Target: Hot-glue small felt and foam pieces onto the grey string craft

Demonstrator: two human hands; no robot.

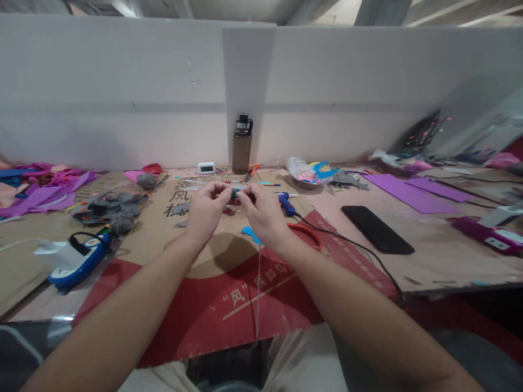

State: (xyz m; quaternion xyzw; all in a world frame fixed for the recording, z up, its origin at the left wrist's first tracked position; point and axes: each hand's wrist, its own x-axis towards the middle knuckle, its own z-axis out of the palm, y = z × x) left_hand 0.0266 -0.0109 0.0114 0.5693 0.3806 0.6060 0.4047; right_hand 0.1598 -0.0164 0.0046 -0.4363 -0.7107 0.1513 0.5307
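Observation:
Over the middle of the cardboard, my left hand (207,213) and my right hand (263,211) meet at their fingertips. Between them they pinch a small dark green piece (234,193), mostly covered by the fingers, so its kind is unclear. A thin pale strand (258,294) hangs below my right hand to the table's front edge; where its upper end goes is hidden. Under the right wrist lies a bright blue cut-out (250,234). A blue glue gun (287,204) rests just beyond my right hand, and an orange-red loop (305,235) shows beside the forearm.
A red-and-brown cardboard sheet (180,305) covers the work area. Power strips (84,267) stand left and right. A phone (376,228), purple sheets (411,193) and a filled bowl (308,182) lie right. Behind are a bottle (242,149) and small clock (206,167); grey scraps (108,207) lie left.

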